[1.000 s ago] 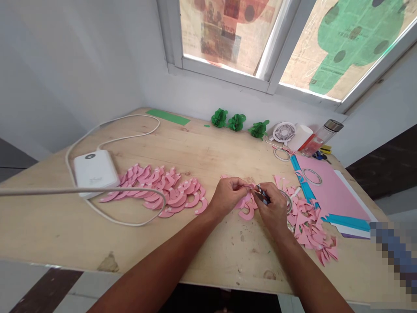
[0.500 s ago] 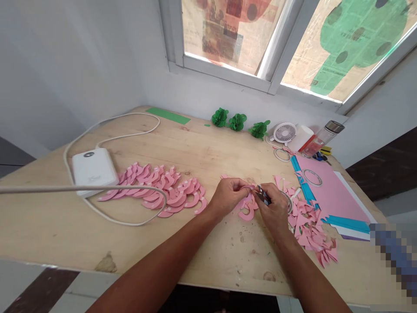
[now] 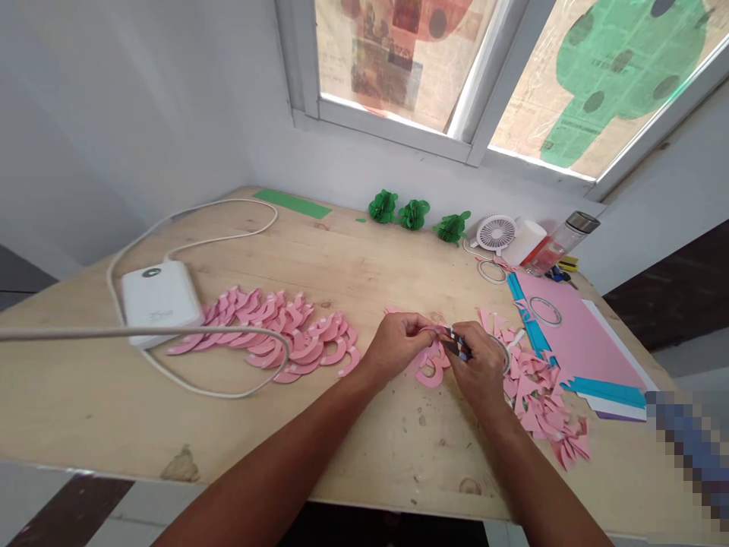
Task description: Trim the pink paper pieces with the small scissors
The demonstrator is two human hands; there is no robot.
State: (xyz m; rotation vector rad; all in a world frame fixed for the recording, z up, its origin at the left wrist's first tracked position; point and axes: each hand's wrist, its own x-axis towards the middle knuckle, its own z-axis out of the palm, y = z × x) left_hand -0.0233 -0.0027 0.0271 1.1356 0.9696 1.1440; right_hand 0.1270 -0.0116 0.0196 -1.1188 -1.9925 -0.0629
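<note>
My left hand [image 3: 396, 342] is closed in a pinch on a small pink paper piece [image 3: 431, 330], mostly hidden by the fingers. Meeting it from the right, my right hand [image 3: 478, 357] is closed round a dark flat object with pale markings [image 3: 457, 343]; its exact kind does not show. Curved pink paper cutouts [image 3: 430, 374] lie on the table just below both hands. Beside the right hand a roll of tape [image 3: 502, 352] is partly covered. To the left spreads a pile of pink curved cutouts [image 3: 301, 342], several with small white patches.
Pink scraps [image 3: 535, 395] lie right of my right hand, near pink sheets [image 3: 575, 327] with another tape ring [image 3: 545, 311]. A white power bank [image 3: 161, 300] and looping cable [image 3: 273, 220] occupy the left. Green paper ornaments [image 3: 414, 215], a fan [image 3: 497, 232] and a bottle [image 3: 561, 245] stand behind.
The dark object in my right hand has tilted and moved slightly left, closer to the left fingertips. My left hand keeps its pinch. The view has shifted a little.
</note>
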